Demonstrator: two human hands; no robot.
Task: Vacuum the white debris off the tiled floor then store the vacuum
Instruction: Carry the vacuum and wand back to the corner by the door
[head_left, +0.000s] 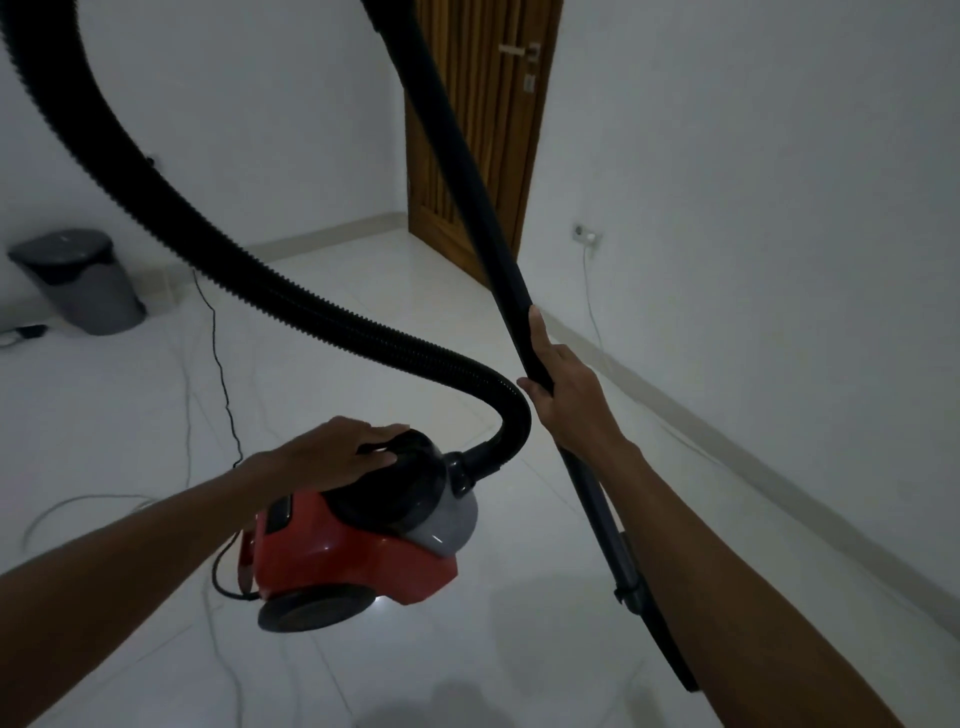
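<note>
- White glossy tiled floor (467, 291) fills the room, meeting plain white walls (753, 156) with a pale skirting along their base.
- Set in the far wall is a brown wooden door (498, 130) with a metal lever handle (519, 50); it is shut.
- At the far left a dark grey round lidded bin (83, 280) stands against the wall.
- On the right wall sits a white wall socket (587, 235) with a thin pale cable hanging from it to the floor.
- Near the middle of the view is the red canister vacuum with a black and grey top (358, 540); whether its wheel touches the tiles cannot be told.
- The left hand (332, 449) lies on the black handle at the top of the canister, fingers curled over it in a closed grip.
- A thick black ribbed hose (249, 270) leaves the front of the canister, bends up and sweeps in a big arc out of the top left of the view.
- The right hand (558, 387) is wrapped firmly around the long black rigid wand tube (483, 208), which runs tilted from the top of the view down past the right forearm.
- A thin black power cord (221, 364) trails from behind the canister across the tiles toward the left wall.
- No white debris can be made out on the tiles.
</note>
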